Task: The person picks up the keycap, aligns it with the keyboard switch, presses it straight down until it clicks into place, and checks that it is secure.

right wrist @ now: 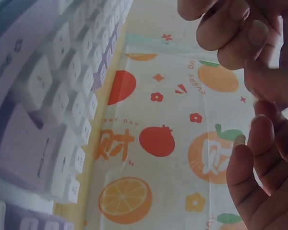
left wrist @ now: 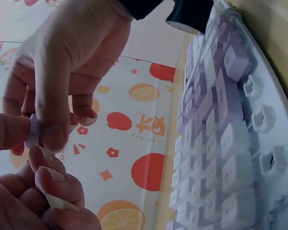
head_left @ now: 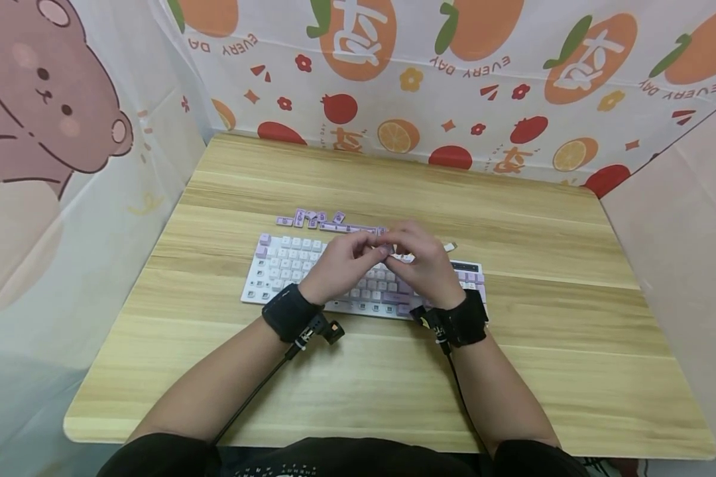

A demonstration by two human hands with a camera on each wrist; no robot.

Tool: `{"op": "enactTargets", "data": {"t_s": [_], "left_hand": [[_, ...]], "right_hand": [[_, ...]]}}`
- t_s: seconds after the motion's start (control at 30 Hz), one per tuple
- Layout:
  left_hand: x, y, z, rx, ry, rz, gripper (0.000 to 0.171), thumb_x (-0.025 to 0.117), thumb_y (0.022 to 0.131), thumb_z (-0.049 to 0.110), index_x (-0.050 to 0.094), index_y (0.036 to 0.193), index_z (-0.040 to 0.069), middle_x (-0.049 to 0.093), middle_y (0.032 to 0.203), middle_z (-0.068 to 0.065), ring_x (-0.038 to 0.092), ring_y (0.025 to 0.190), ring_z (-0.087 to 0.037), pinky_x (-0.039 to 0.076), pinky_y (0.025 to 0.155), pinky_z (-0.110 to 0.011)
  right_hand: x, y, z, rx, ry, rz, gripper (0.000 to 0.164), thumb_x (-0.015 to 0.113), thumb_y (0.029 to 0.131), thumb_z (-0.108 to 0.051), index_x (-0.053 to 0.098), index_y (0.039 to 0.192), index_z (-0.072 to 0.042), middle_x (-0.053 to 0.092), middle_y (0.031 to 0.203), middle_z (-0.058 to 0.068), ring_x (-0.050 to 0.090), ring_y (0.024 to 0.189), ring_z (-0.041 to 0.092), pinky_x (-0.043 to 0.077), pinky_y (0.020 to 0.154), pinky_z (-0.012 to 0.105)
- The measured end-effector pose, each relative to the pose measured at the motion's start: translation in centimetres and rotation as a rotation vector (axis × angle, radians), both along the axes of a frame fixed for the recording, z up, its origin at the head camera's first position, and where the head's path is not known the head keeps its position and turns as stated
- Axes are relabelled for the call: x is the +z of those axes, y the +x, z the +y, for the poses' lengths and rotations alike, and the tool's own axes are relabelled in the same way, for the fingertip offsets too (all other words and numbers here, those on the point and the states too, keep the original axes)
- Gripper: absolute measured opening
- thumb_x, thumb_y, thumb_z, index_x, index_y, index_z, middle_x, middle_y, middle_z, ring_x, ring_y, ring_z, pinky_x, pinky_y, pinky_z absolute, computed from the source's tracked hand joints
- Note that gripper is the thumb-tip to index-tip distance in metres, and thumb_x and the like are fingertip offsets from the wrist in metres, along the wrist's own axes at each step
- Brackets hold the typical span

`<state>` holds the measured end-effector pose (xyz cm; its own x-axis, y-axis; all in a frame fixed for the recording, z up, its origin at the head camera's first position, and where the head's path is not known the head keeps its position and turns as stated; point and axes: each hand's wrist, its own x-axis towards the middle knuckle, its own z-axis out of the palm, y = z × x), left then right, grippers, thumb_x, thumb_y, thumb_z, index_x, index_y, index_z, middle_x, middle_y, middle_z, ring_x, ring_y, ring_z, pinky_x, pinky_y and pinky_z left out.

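Both hands meet above a white and purple keyboard [head_left: 358, 309]. A small purple keycap [left wrist: 33, 132] sits between their fingertips in the left wrist view. My left hand [head_left: 347, 266] pinches it from one side, and my right hand [head_left: 428, 268] pinches it from the other. Fingers hide part of the keycap in the head view, and the right wrist view does not show it. White and purple keycaps cover most of the keyboard. Several bare switches [left wrist: 264, 118] show along its near edge, and more at its left end.
Several loose purple keycaps [head_left: 284, 220] lie behind the keyboard, among them a long space bar [head_left: 340, 228]. A white cable end [head_left: 450, 247] lies behind the right hand. The wooden table [head_left: 573, 371] meets printed curtains [head_left: 489, 112] at the back and sides.
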<state>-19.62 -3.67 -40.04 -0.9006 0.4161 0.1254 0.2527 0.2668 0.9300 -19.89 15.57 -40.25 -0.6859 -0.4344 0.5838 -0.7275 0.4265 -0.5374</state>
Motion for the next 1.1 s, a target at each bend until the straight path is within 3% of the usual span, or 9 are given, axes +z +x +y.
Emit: {"op": "enactTargets", "data": {"t_s": [0.3, 0.43, 0.7, 0.9, 1.1], "left_hand": [[-0.1, 0.0, -0.2, 0.016, -0.038, -0.003, 0.015, 0.062, 0.096, 0.028, 0.067, 0.101, 0.015, 0.058, 0.071, -0.002, 0.043, 0.055, -0.015, 0.031, 0.050, -0.026], [-0.2, 0.0, -0.2, 0.039, -0.070, 0.004, 0.015, 0.063, 0.095, 0.031, 0.066, 0.095, 0.016, 0.058, 0.070, -0.001, 0.044, 0.053, -0.014, 0.032, 0.049, -0.026], [-0.3, -0.1, -0.1, 0.027, -0.159, 0.029, 0.015, 0.059, 0.095, 0.028, 0.070, 0.096, 0.018, 0.060, 0.070, 0.001, 0.046, 0.055, -0.015, 0.034, 0.051, -0.028], [-0.3, -0.1, 0.1, -0.023, -0.268, 0.044, 0.019, 0.056, 0.096, 0.028, 0.070, 0.101, 0.015, 0.058, 0.070, 0.002, 0.047, 0.055, -0.013, 0.037, 0.052, -0.027], [-0.3, 0.0, 0.0, -0.019, -0.302, 0.046, 0.021, 0.056, 0.096, 0.028, 0.068, 0.106, 0.014, 0.059, 0.069, 0.002, 0.049, 0.055, -0.014, 0.038, 0.051, -0.028]], "right_hand": [[0.4, 0.6, 0.3, -0.023, 0.119, 0.055, 0.031, 0.078, 0.083, -0.008, 0.073, 0.113, -0.011, 0.071, 0.103, 0.001, 0.063, 0.098, 0.014, 0.053, 0.085, 0.027], [0.3, 0.8, 0.2, -0.061, 0.173, 0.088, 0.025, 0.077, 0.084, -0.009, 0.073, 0.108, -0.010, 0.073, 0.103, 0.003, 0.066, 0.099, 0.015, 0.054, 0.088, 0.029], [0.3, 1.3, 0.4, -0.153, 0.277, 0.073, 0.017, 0.076, 0.087, -0.018, 0.074, 0.103, -0.012, 0.074, 0.098, 0.001, 0.067, 0.093, 0.013, 0.055, 0.082, 0.030], [-0.1, 1.8, 1.0, -0.195, 0.312, -0.017, 0.017, 0.074, 0.088, -0.021, 0.074, 0.102, -0.013, 0.074, 0.095, 0.001, 0.067, 0.085, 0.016, 0.055, 0.073, 0.031], [-0.6, 2.4, 1.7, -0.190, 0.395, -0.218, 0.015, 0.074, 0.088, -0.022, 0.074, 0.100, -0.013, 0.073, 0.093, -0.001, 0.066, 0.083, 0.013, 0.053, 0.072, 0.031]]}}
